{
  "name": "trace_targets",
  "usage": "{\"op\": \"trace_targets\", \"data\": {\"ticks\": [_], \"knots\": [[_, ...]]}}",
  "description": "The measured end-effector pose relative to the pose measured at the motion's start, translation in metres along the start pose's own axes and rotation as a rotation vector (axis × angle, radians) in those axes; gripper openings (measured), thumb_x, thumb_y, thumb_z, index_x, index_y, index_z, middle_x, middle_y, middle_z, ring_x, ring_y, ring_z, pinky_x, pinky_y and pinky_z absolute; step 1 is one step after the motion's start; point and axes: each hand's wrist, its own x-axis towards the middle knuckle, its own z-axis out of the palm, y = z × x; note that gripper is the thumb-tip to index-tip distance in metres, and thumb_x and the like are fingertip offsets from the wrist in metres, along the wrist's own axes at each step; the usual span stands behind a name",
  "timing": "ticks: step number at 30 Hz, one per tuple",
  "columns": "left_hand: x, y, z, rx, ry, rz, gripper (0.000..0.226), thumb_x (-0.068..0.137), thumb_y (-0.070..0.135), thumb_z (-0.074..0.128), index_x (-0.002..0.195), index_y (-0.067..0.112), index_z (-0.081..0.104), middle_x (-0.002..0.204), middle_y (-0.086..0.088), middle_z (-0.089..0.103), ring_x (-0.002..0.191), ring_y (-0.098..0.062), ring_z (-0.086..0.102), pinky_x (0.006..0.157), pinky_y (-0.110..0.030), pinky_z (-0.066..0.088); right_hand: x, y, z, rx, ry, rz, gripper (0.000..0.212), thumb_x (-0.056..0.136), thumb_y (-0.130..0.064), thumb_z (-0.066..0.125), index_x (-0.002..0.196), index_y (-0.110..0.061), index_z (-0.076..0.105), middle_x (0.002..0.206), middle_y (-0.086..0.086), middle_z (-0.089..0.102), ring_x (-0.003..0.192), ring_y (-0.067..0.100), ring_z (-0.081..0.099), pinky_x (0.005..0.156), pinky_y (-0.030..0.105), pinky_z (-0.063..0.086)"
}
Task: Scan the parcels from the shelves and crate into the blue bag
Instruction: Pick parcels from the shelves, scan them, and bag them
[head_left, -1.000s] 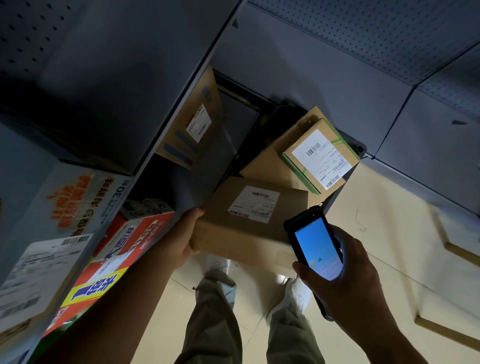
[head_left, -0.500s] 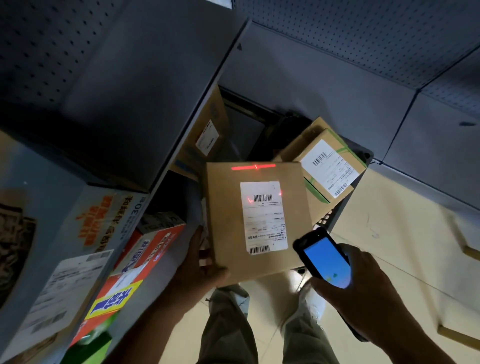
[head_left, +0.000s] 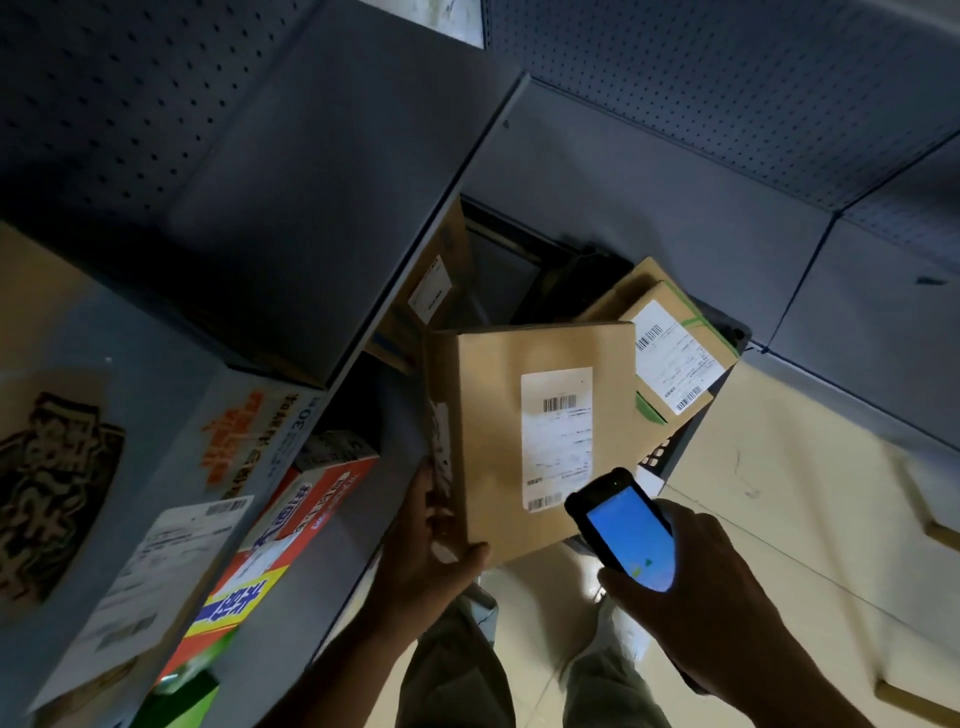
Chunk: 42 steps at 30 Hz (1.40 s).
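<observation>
Held parcel (head_left: 493, 436): flat brown cardboard box, in front of the shelving and above the floor, tilted with its face toward the camera; lower left corner in the left hand.
Parcel label (head_left: 557, 436): white, upright on the box face, barcode near the top and another near the bottom; print too blurred to read.
Left hand (head_left: 428, 551): clamped on the held parcel, thumb across the lower front edge, fingers up along the left side.
Right hand (head_left: 696, 587): wrapped round the scanner from below and behind.
Scanner (head_left: 626, 535): black handheld unit, blue screen lit, top end just in front of the held parcel's lower right corner, overlapping it in view.
Crate (head_left: 735, 335): black, on the floor behind the held parcel, against the grey wall panels.
Crate parcel (head_left: 675, 358): brown box with green tape and a white barcode label, lying tilted on top of the crate's contents, partly hidden by the held parcel.
Shelf parcel (head_left: 431, 291): brown box with a white label, under the grey shelf (head_left: 311, 208), in shadow.
Red box (head_left: 317, 499): on a lower shelf at left, beside a pale box (head_left: 244, 431) with orange lettering.
Floor (head_left: 779, 493): pale tiles.
Trousers (head_left: 457, 670): khaki, seen from above between the two arms.
</observation>
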Motion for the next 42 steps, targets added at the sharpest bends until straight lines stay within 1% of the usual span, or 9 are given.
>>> {"op": "trace_targets", "data": {"ticks": [2, 7, 10, 14, 19, 24, 28, 35, 42], "knots": [[-0.006, 0.000, 0.000, -0.083, -0.012, -0.063, 0.091, 0.079, 0.022, 0.085, 0.138, 0.060, 0.027, 0.123, 0.018, 0.063, 0.111, -0.001, 0.064, 0.093, -0.025, 0.055, 0.004, -0.023, -0.006, 0.035, 0.029, -0.049, 0.083, 0.073, -0.055, 0.077, 0.139, -0.028, 0.035, 0.109, -0.011, 0.038, 0.095, 0.005, 0.045, 0.077, 0.020, 0.038], [-0.011, -0.004, -0.001, -0.400, -0.091, -0.238, 0.119, 0.052, 0.048, 0.097, 0.151, 0.048, 0.030, 0.125, 0.011, 0.069, 0.117, -0.018, 0.068, 0.096, -0.053, 0.057, 0.026, -0.106, -0.022, 0.023, 0.177, -0.265, 0.094, 0.075, -0.052, 0.078, 0.149, -0.031, 0.024, 0.141, -0.005, 0.042, 0.115, 0.014, 0.046, 0.076, 0.020, 0.034], [-0.008, 0.002, 0.002, -0.435, -0.102, -0.239, 0.108, 0.058, 0.043, 0.088, 0.150, 0.045, 0.031, 0.127, 0.000, 0.068, 0.113, -0.016, 0.070, 0.093, -0.043, 0.059, 0.049, -0.158, -0.022, 0.003, 0.283, -0.436, 0.089, 0.074, -0.052, 0.078, 0.146, -0.030, 0.029, 0.137, -0.007, 0.043, 0.109, 0.009, 0.043, 0.076, 0.019, 0.038], [-0.004, 0.004, 0.001, -0.496, -0.127, -0.251, 0.099, 0.065, 0.041, 0.086, 0.149, 0.040, 0.034, 0.121, 0.002, 0.073, 0.108, -0.012, 0.072, 0.086, -0.033, 0.059, 0.089, -0.220, -0.009, -0.164, 0.333, -0.553, 0.090, 0.072, -0.054, 0.076, 0.143, -0.017, 0.036, 0.134, 0.004, 0.044, 0.121, 0.024, 0.046, 0.095, 0.039, 0.047], [-0.004, 0.013, -0.003, -0.585, -0.125, -0.249, 0.073, 0.085, 0.019, 0.079, 0.139, 0.039, 0.035, 0.110, 0.007, 0.071, 0.090, 0.000, 0.073, 0.074, -0.022, 0.059, 0.127, -0.279, 0.019, -0.385, 0.354, -0.659, 0.078, 0.069, -0.052, 0.078, 0.130, -0.015, 0.046, 0.125, 0.006, 0.044, 0.116, 0.030, 0.045, 0.089, 0.042, 0.045], [-0.007, 0.010, -0.012, -0.593, -0.108, -0.239, 0.082, 0.071, 0.037, 0.079, 0.140, 0.048, 0.035, 0.112, 0.009, 0.073, 0.099, -0.004, 0.073, 0.085, -0.029, 0.061, 0.149, -0.306, 0.045, -0.510, 0.462, -0.731, 0.089, 0.069, -0.055, 0.079, 0.138, -0.011, 0.044, 0.129, 0.008, 0.041, 0.116, 0.031, 0.043, 0.092, 0.045, 0.046], [-0.012, 0.009, -0.016, -0.569, -0.091, -0.238, 0.096, 0.060, 0.046, 0.080, 0.143, 0.050, 0.033, 0.117, 0.005, 0.072, 0.107, -0.012, 0.071, 0.092, -0.038, 0.060, 0.153, -0.312, 0.054, -0.538, 0.512, -0.733, 0.092, 0.074, -0.060, 0.072, 0.145, -0.012, 0.037, 0.133, 0.009, 0.043, 0.120, 0.032, 0.042, 0.094, 0.046, 0.041], [-0.053, 0.029, -0.007, -0.511, -0.090, -0.272, 0.105, 0.055, 0.051, 0.076, 0.150, 0.041, 0.033, 0.120, 0.003, 0.070, 0.105, -0.012, 0.070, 0.083, -0.030, 0.061, 0.106, -0.261, 0.004, -0.349, 0.490, -0.683, 0.087, 0.081, -0.053, 0.064, 0.152, -0.025, 0.022, 0.155, 0.005, 0.030, 0.141, 0.032, 0.030, 0.108, 0.055, 0.034], [-0.141, 0.090, 0.016, -0.403, -0.039, -0.315, 0.069, 0.087, 0.023, 0.073, 0.146, 0.033, 0.039, 0.108, 0.009, 0.068, 0.077, 0.005, 0.069, 0.068, -0.020, 0.059, -0.002, -0.111, -0.100, -0.220, 0.413, -0.274, 0.080, 0.085, -0.052, 0.064, 0.151, -0.030, 0.023, 0.162, 0.004, 0.015, 0.145, 0.036, 0.022, 0.111, 0.062, 0.030]]}}
